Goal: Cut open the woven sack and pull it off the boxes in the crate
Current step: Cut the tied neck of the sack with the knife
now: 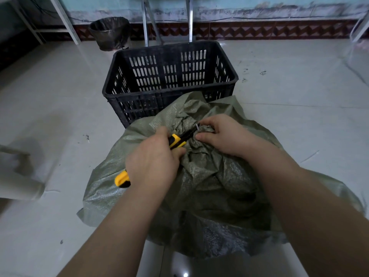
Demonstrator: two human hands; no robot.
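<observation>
A grey-green woven sack (211,188) lies bulging on the tiled floor in front of me, its neck bunched and crumpled at the top. My left hand (153,162) grips a yellow-and-black utility knife (176,141), whose blade tip touches the bunched neck. My right hand (221,134) pinches the gathered fabric right beside the blade. Just behind the sack stands a black slotted plastic crate (169,80), and it looks empty inside. No boxes show; whatever fills the sack is hidden.
A dark bin with a black liner (109,33) stands by the far wall. Metal frame legs (147,21) rise behind the crate, and more legs stand at the far left (65,19). A pale blurred object (18,174) lies at the left edge.
</observation>
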